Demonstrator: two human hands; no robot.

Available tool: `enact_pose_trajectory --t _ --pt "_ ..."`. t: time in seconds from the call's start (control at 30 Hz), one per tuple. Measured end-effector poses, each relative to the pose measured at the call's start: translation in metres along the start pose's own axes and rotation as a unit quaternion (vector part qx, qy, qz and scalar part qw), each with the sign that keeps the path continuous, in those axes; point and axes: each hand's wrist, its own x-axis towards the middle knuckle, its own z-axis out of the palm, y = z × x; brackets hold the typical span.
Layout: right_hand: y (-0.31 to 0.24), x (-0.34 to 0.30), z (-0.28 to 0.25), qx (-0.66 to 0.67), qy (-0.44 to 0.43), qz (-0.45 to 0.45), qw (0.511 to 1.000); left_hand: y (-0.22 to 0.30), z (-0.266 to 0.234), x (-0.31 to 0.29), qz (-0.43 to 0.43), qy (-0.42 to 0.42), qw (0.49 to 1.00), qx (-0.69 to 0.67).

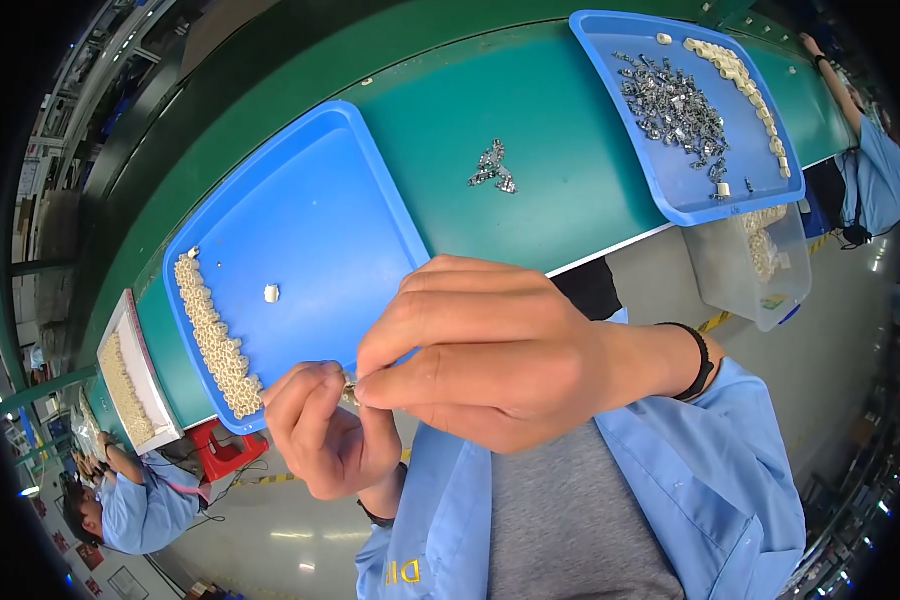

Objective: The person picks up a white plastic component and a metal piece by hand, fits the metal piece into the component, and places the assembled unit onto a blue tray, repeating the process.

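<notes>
My left hand (330, 430) and my right hand (500, 350) meet in front of my chest, at the near edge of a blue tray (320, 215). Both are closed in a pinch, fingertips almost touching. Between them shows a bit of a small part (349, 393), shiny metal with a cream patch; the fingers hide most of it. Along the tray's left side lie many small cream ceramic-looking pieces (213, 340) in a band. One loose cream piece (272, 293) sits apart on the tray floor.
A little pile of metal pieces (494, 167) lies on the green belt (430, 90). To the right, another blue tray (660, 195) holds metal parts (675, 110) and a row of cream pieces (745, 75). A clear bin (720, 265), white box (155, 360), red stool (232, 452) and two co-workers are nearby.
</notes>
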Motion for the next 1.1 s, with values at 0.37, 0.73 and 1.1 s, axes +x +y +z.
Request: enact_pose_trajectory --t 0.37,0.73,1.1 --pt "0.000 -0.004 0.001 0.005 0.009 0.023 1.000 0.004 0.002 0.003 0.011 -0.015 1.000 0.019" --pt "-0.001 -0.005 -0.003 -0.075 -0.057 0.010 0.996 0.012 0.005 0.008 0.018 -0.035 0.998 0.049" --pt "0.044 -0.038 -0.044 -0.255 -0.143 0.165 0.942 -0.027 0.020 0.025 -0.162 -0.086 0.983 0.002"
